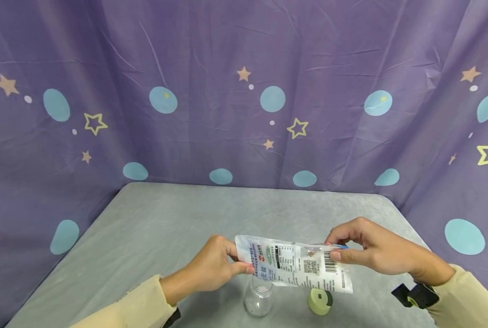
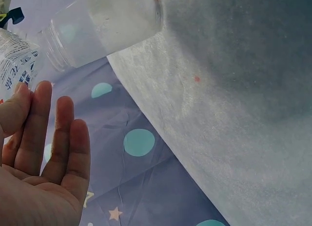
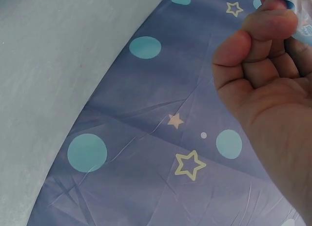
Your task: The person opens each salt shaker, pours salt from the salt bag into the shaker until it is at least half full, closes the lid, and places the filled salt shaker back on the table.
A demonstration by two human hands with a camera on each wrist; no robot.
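Note:
In the head view a white printed salt bag (image 1: 297, 264) is stretched sideways between both hands. My left hand (image 1: 213, 264) pinches its left end between thumb and fingers; the left wrist view shows this hand (image 2: 44, 148) with the other fingers fairly straight. At the bag's upper right edge, my right hand (image 1: 375, 250) grips with the thumb in front, over the barcode side. Just below the bag's left end stands a clear jar (image 1: 258, 301) without a lid, its mouth partly covered by the bag. Only a corner of the bag (image 3: 306, 16) appears in the right wrist view.
A pale green round lid (image 1: 319, 302) with a dark patch lies on the table to the right of the jar. The grey table (image 1: 178, 214) backs onto a purple curtain (image 1: 211, 114) patterned with stars and blue spots, which also hangs along both sides.

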